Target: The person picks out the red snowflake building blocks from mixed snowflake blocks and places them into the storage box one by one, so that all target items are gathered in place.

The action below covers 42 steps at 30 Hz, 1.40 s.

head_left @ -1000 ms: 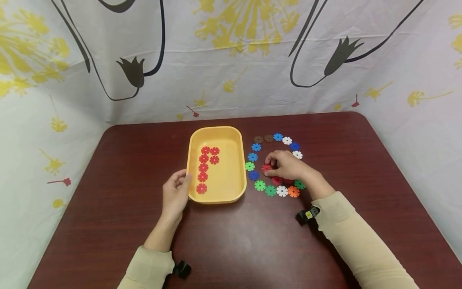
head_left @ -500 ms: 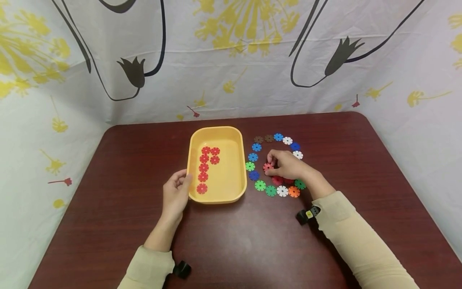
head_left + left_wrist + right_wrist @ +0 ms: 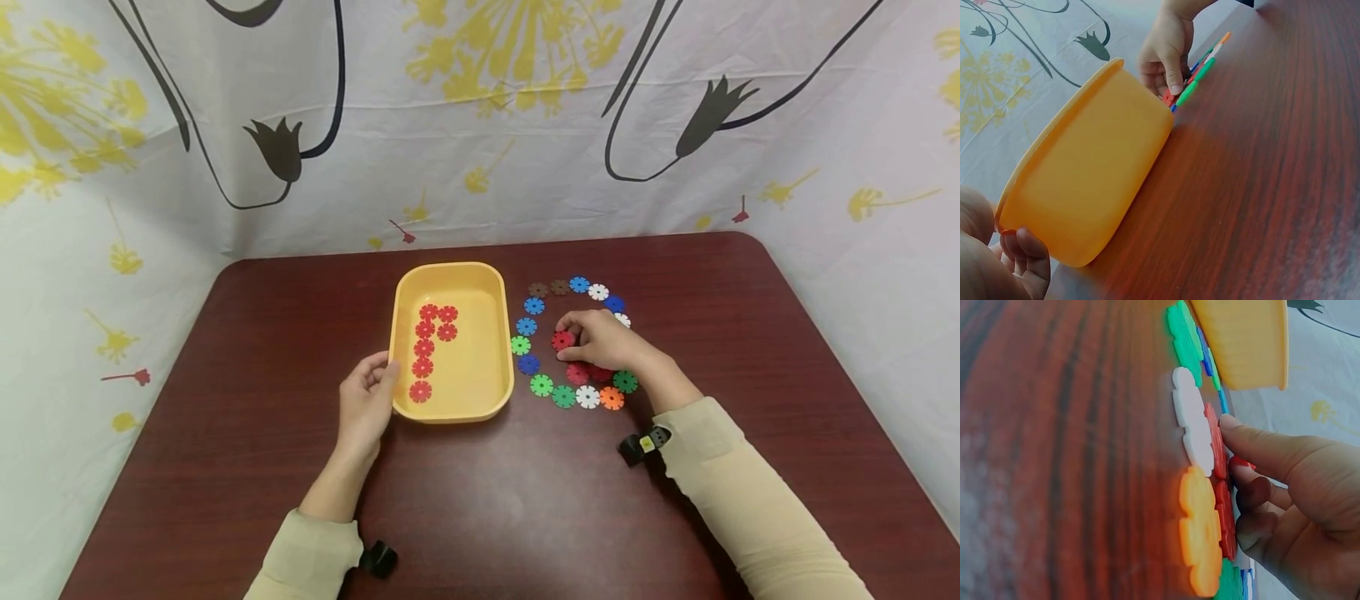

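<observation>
Inside a ring of notched discs (image 3: 542,385), the right hand (image 3: 603,341) pinches a red disc (image 3: 563,341) between its fingers; the left hand (image 3: 366,402) grips the yellow tray (image 3: 476,358).

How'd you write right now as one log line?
left hand: grips yellow tray | right hand: pinches red disc | in yellow tray: red discs | beside it: mixed-colour disc ring

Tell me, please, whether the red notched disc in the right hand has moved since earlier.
Yes, slightly: in the head view the red notched disc has shifted up the image and rightward from the nearby dark blue disc.
</observation>
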Each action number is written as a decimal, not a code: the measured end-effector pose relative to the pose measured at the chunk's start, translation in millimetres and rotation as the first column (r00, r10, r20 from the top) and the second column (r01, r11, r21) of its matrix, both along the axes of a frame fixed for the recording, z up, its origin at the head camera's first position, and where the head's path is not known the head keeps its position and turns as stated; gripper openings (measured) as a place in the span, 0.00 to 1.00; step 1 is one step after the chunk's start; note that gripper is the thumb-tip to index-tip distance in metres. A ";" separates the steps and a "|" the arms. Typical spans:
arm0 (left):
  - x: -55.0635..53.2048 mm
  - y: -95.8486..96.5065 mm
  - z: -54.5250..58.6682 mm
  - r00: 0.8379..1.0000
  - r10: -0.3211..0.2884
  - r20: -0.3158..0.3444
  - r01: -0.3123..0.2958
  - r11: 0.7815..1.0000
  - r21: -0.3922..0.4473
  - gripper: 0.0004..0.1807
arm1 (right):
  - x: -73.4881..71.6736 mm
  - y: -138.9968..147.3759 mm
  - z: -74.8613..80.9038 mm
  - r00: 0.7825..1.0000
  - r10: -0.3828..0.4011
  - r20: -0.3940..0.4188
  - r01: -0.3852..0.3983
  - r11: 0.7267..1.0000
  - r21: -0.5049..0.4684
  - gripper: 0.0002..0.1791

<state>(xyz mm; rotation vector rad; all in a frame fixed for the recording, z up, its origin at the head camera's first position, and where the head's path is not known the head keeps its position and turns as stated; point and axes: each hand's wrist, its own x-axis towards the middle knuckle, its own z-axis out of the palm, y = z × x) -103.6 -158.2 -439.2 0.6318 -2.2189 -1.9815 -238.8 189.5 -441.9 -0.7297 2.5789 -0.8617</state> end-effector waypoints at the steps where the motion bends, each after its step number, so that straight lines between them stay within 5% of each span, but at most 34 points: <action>1: 0.1 0.0 0.1 1.000 0.001 -0.003 -0.001 1.000 -0.001 0.19 | -0.3 0.1 -0.5 1.000 0.003 -0.009 -0.003 1.000 -0.003 0.20; 12: -0.2 0.6 -2.1 1.000 0.006 -0.020 -0.005 1.000 0.015 0.17 | -1.2 -6.7 2.1 0.989 -0.065 -0.130 0.052 0.994 -0.100 0.18; 42: 0.0 1.8 1.3 1.000 0.009 0.002 -0.009 1.000 0.012 0.17 | -2.8 -41.1 35.7 0.985 -0.118 -0.128 0.081 0.962 -0.260 0.20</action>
